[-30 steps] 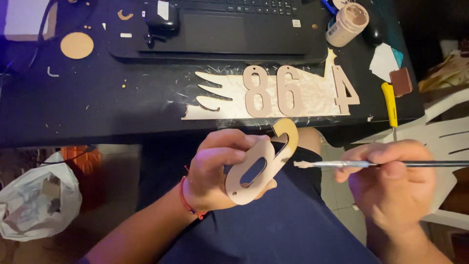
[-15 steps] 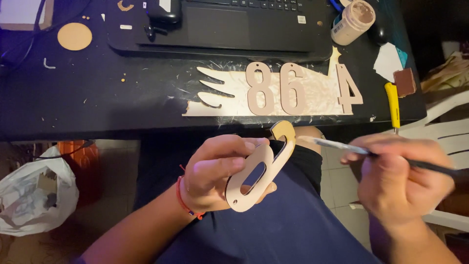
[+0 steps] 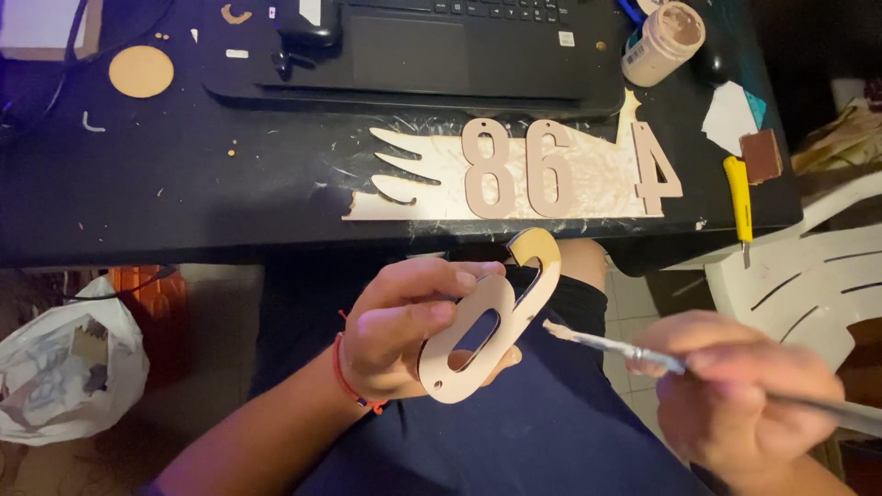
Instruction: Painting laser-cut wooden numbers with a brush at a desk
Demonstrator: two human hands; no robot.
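Matt wooden numeral (image 3: 487, 331), glossy black tabletop (image 3: 184, 184)

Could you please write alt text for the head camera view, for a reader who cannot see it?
A left hand holds a flat, beige wooden cutout number while the right hand points a thin paintbrush at it. Beyond, a black table carries similar wooden numbers, a black laptop and a paint jar.

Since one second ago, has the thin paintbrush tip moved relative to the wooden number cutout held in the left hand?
Yes. The thin paintbrush tip has drawn back rightward, off the wooden number cutout; a gap now separates them.
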